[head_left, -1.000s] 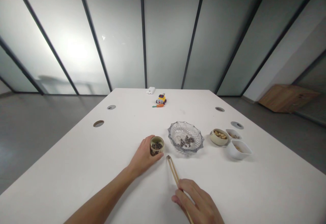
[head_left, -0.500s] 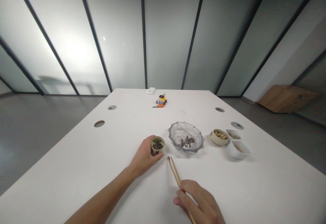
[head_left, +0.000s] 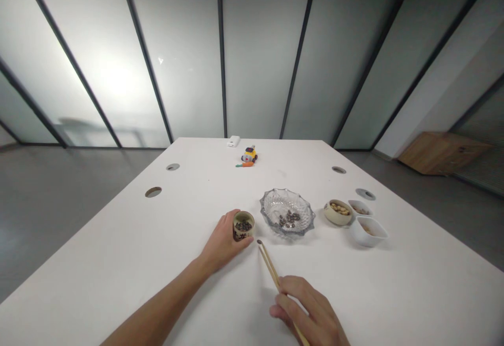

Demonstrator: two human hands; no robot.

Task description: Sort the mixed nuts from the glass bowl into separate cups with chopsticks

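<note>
My left hand [head_left: 221, 244] is wrapped round a small beige cup [head_left: 239, 234] with dark lettering, which holds dark beans [head_left: 243, 225]. In my right hand [head_left: 309, 308] is a pair of wooden chopsticks [head_left: 270, 265], pointing forward and left. One dark bean [head_left: 259, 241] is at the chopstick tips, just right of my left thumb; whether the tips grip it or only touch it I cannot tell. Beyond the tips stands a clear scalloped glass bowl [head_left: 269, 199] with several dark beans lying in it.
To the right stand a beige bowl [head_left: 334, 219] of pale nuts or beans and two white dishes [head_left: 367, 238] [head_left: 357, 204]. Farther back are a yellow toy car [head_left: 249, 154], an orange toy carrot [head_left: 247, 165] and a white box-like object [head_left: 233, 140]. The white table [head_left: 189, 215] has round holes.
The chopstick tips have drawn together and shifted slightly left and forward, with the bean at their ends. My left hand and the cup stay in place.
</note>
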